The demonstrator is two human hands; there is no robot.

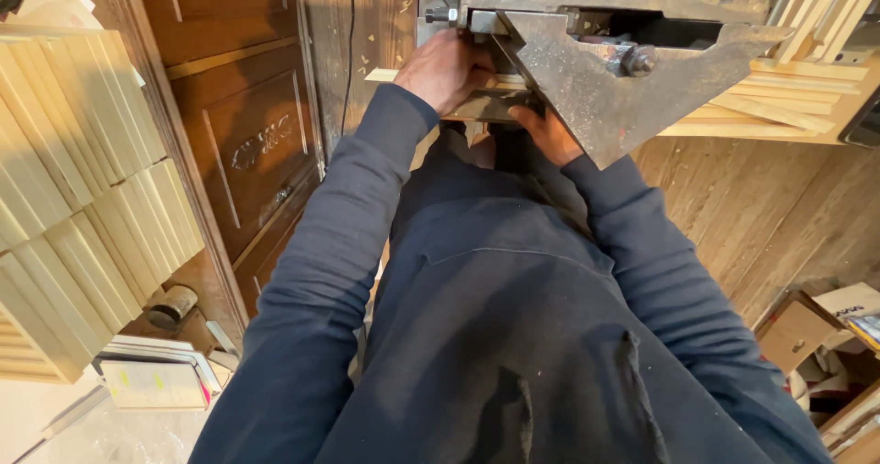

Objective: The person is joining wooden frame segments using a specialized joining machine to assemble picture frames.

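The left hand [446, 68] lies knuckles-up, curled down over a pale wood strip [383, 75] at the machine [610, 70], pressing it by the rusty triangular guard. The right hand [548, 134] is tucked under that guard, fingers hidden, so I cannot tell its grip. Cut strips [779, 97] are stacked just right of the machine.

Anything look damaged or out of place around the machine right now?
Yes: the dark sweatshirt has two rips in the front, low on the torso. The machine's triangular metal plate looks rusty. Both hands, left and right, sit at the wood strip.
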